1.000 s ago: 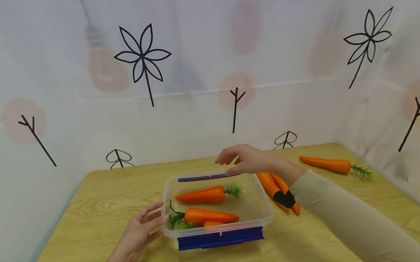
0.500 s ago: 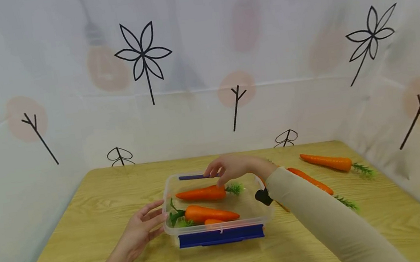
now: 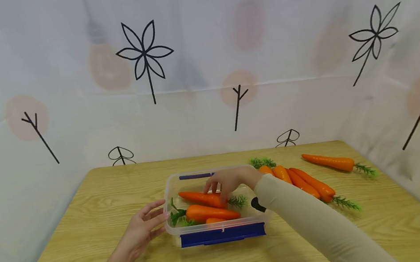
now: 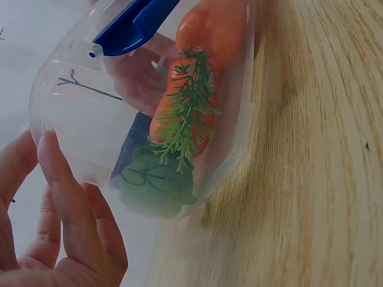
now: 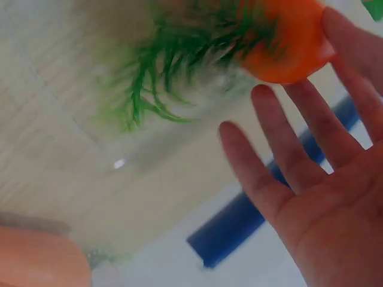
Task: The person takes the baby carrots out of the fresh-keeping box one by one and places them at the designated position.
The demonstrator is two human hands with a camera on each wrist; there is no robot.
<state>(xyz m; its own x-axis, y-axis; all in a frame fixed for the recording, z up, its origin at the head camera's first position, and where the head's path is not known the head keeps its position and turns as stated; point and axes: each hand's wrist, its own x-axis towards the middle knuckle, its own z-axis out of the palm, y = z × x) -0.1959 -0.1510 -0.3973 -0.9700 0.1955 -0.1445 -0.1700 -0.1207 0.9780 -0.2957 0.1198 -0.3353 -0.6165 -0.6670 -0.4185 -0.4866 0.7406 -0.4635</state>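
A clear plastic food box [image 3: 172,232] with blue clasps [image 3: 222,235] stands on the table in the head view. My left hand [image 3: 141,230] rests its relaxed fingers against the left wall, with fingertips [image 4: 49,140] at the rim in the left wrist view. Inside the box my right hand [image 3: 230,179] pinches a carrot [image 3: 195,197] near its leafy end. In the right wrist view, thumb and fingers meet the carrot [image 5: 287,54] while the other fingers are stretched out. Another carrot [image 3: 207,213] lies in front of it, and part of a third shows at the near wall.
Several carrots [image 3: 314,182] lie in a pile on the table right of the box, partly behind the right sleeve [image 3: 306,216]. A lone carrot [image 3: 329,162] lies farther right. A white printed cloth [image 3: 200,119] hangs behind the table [image 3: 121,188].
My right hand has moved left and down from above the box's back right rim into the box and taken hold of the back carrot, which has turned slightly. The left hand stays put.
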